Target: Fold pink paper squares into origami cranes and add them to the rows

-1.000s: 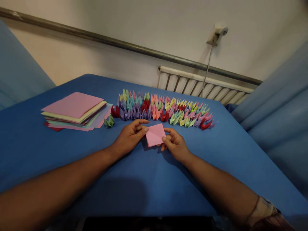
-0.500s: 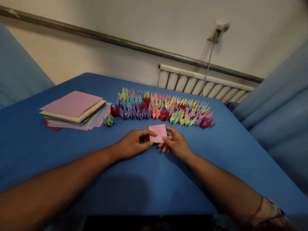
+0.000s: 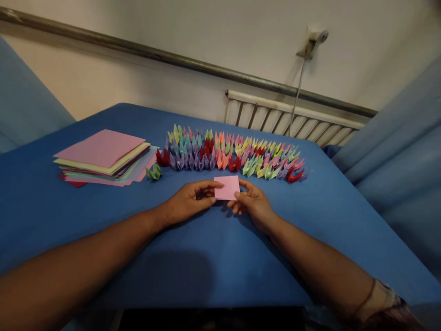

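A small folded pink paper point(image 3: 227, 187) is held just above the blue table point(image 3: 213, 266) between both hands. My left hand point(image 3: 188, 201) pinches its left edge with thumb and fingers. My right hand point(image 3: 253, 204) pinches its right edge, fingers curled under it. Behind the paper stand rows of several small folded paper figures point(image 3: 230, 154) in many colours. A single green folded figure point(image 3: 153, 173) sits apart at their left end.
A stack of coloured square paper sheets point(image 3: 103, 156), pink on top, lies at the table's left. A radiator point(image 3: 292, 122) and a rail run along the wall behind. Blue cloth hangs at both sides.
The pink paper has turned from a tilted lie to a squarer one and moved slightly away from me. Both hands shifted their grip on its edges.
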Motion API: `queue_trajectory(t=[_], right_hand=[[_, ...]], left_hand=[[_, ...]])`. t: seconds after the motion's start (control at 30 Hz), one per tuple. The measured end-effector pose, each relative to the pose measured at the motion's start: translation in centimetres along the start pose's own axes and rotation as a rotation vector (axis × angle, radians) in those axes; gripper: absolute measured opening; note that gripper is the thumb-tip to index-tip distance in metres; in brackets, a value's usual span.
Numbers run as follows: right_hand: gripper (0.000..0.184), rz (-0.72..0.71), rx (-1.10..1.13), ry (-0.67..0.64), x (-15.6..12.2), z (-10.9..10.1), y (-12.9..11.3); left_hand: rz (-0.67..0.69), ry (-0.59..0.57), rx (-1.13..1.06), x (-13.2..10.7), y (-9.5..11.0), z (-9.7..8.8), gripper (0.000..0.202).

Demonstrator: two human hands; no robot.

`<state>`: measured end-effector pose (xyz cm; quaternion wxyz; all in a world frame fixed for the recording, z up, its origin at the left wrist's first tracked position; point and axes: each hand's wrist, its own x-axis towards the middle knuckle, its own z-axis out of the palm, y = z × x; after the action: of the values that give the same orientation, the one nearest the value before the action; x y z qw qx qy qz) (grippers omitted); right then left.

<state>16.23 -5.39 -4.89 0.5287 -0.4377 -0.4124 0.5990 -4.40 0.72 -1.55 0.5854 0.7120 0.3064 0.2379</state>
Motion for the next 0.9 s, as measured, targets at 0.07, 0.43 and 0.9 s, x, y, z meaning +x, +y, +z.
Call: queue_trajectory(t=[0.07, 0.43, 0.9], right_hand=[[0.063, 0.01, 0.007, -0.001, -0.07, -0.01, -0.15], [0.057, 0.043, 0.05, -0.002, 0.04, -0.23, -0.4], [0.056, -0.13, -0.659, 0.081, -0.67, 0.27, 0.1]], left_hand=[[-0.003, -0.006, -0.024, 0.09, -0.22, -0.02, 0.043], [-0.023, 0.012, 0.001, 0.13, -0.53, 0.0, 0.044], [0.044, 0.016, 0.231, 0.3, -0.59, -0.08, 0.016]])
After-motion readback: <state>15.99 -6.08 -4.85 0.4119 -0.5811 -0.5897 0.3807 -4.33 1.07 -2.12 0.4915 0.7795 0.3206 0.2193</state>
